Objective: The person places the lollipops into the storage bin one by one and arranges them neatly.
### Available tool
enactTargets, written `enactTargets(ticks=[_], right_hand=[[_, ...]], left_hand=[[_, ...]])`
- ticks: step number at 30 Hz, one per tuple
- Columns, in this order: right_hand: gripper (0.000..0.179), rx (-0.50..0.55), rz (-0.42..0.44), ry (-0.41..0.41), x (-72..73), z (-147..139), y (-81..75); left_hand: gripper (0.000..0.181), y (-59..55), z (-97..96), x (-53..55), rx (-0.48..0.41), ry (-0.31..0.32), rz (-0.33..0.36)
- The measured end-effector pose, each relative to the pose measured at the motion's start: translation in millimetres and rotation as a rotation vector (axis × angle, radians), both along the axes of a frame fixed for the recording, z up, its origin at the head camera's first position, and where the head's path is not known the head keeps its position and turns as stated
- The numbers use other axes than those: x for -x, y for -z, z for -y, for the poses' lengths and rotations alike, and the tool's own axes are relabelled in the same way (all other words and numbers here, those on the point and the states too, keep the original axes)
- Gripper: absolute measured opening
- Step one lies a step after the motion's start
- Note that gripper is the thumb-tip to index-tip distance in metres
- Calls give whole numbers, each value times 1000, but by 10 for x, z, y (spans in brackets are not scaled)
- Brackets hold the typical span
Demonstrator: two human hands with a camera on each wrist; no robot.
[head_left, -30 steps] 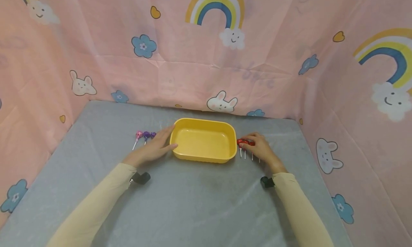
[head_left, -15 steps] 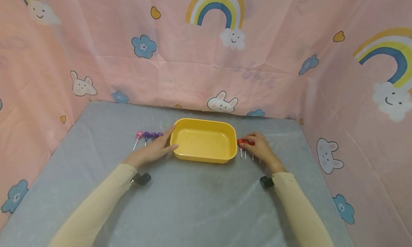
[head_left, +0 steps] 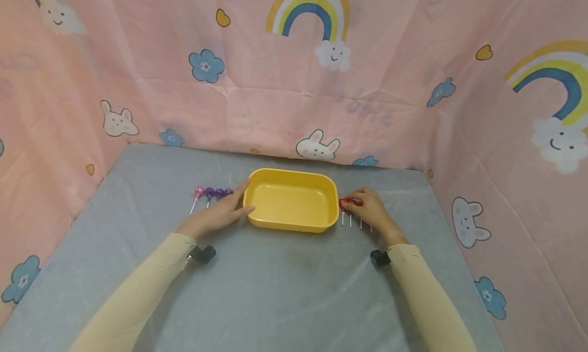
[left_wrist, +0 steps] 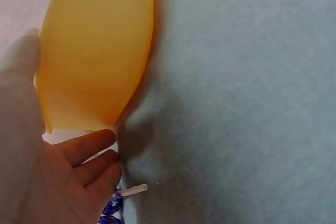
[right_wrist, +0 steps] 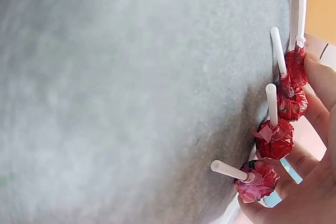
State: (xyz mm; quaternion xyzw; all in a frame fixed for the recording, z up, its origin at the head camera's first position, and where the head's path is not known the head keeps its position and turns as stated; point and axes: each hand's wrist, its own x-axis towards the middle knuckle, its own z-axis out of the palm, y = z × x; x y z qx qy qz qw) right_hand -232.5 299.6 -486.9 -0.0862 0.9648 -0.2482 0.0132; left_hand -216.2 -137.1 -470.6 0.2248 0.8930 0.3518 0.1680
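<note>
A yellow plastic tub, with nothing inside, sits mid-table in the head view. My left hand rests against its left end, thumb at the rim and fingers extended along the end wall; the left wrist view shows the tub's side above the fingers. Right of the tub, my right hand pinches the red lollipop closest to it, thumb on the wrapped head and fingers behind the row. Two more red lollipops and a pinkish one follow in that row, white sticks toward me.
Left of the tub lie a pink lollipop and several purple lollipops, partly hidden behind my left hand. A grey cloth covers the table. Pink printed curtains hang along its back and sides.
The red lollipop nearest the tub has shifted slightly under my right fingers, its stick end edging left. My left hand and the tub stay practically in place.
</note>
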Motion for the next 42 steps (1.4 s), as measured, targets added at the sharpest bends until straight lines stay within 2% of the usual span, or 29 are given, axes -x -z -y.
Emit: enactTargets(ticks=[9,17,23,28,34,39,42], right_hand=[[36,6,15,2,14,-13,12],[36,4,34,5,14,-12,-9],[34,8,9,-7,21,-25,-5],[32,32,2,-11,23,-34,-18],[34,66,48,6,17,-22,-93],[42,66,100,35,25,-29,-185],[45,62,119,49,34,-34,-230]], left_hand=[[92,-55,-13,44,30,9,-58],[98,-80,-7,51,42,15,-58],[98,-83,-8,43,87,3,-65],[99,-104,-37,59,102,5,-115],[109,-109,-59,86,152,22,-147],[111,-65,-62,104,166,25,-164],[111,-73,-71,102,165,18,-146]])
